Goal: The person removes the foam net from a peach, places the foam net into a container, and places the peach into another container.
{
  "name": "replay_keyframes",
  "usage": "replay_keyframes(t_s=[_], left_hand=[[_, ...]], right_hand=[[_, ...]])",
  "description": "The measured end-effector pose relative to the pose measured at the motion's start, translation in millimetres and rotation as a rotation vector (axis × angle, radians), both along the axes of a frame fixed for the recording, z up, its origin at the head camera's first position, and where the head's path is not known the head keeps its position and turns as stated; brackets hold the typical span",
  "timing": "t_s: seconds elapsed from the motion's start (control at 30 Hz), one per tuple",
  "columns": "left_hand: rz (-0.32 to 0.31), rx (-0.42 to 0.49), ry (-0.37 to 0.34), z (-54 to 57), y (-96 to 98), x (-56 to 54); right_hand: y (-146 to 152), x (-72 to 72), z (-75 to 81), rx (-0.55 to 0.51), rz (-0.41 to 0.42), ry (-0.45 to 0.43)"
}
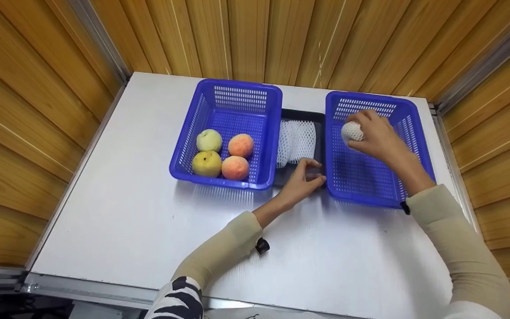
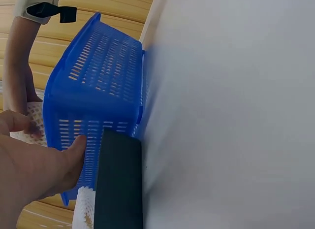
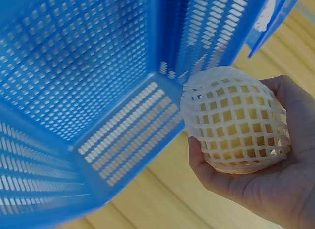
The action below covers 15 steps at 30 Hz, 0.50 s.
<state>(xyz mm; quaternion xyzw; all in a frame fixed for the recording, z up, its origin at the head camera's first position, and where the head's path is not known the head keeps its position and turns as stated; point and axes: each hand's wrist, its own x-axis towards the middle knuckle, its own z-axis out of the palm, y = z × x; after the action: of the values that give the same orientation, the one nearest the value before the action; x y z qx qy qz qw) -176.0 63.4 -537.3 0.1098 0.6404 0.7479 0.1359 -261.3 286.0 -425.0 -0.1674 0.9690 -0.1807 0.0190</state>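
My right hand (image 1: 373, 135) grips a yellowish fruit in a white foam net (image 3: 236, 120), holding it over the right blue basket (image 1: 361, 197). The net wraps closely round the fruit, and its yellow skin shows through the mesh. My left hand (image 1: 301, 184) holds nothing; its fingers are loosely bent above the front of a black tray (image 1: 303, 114), close to the right basket's side. White foam nets (image 1: 301, 139) lie in that tray, between the two baskets. In the left wrist view, the thumb and fingers (image 2: 74, 152) are apart beside the blue basket wall.
The left blue basket (image 1: 226, 180) holds a pale green fruit (image 1: 209, 141), a yellow pear-like fruit (image 1: 206, 163) and two peaches (image 1: 241, 145). Both baskets and the tray stand on a white table (image 1: 117, 212). Wood-panelled walls (image 1: 246, 40) border its back and sides.
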Motion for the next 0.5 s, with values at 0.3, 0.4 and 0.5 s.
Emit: replay_keyframes(t_s=[0.3,0.4,0.5], left_hand=[[0.031,-0.073,0.125,13.8,-29.6,-0.9],[-0.013,-0.084,0.164,15.9,-39.1,-0.7],[-0.066,-0.107,0.226,19.4,-47.9,0.9]], right_hand=[[-23.0,21.1,3.7,-0.009,0.068,0.036],[-29.8,28.1,5.1,-0.010,0.082,0.036],[-35.2,33.6,4.9,-0.016,0.109,0.055]])
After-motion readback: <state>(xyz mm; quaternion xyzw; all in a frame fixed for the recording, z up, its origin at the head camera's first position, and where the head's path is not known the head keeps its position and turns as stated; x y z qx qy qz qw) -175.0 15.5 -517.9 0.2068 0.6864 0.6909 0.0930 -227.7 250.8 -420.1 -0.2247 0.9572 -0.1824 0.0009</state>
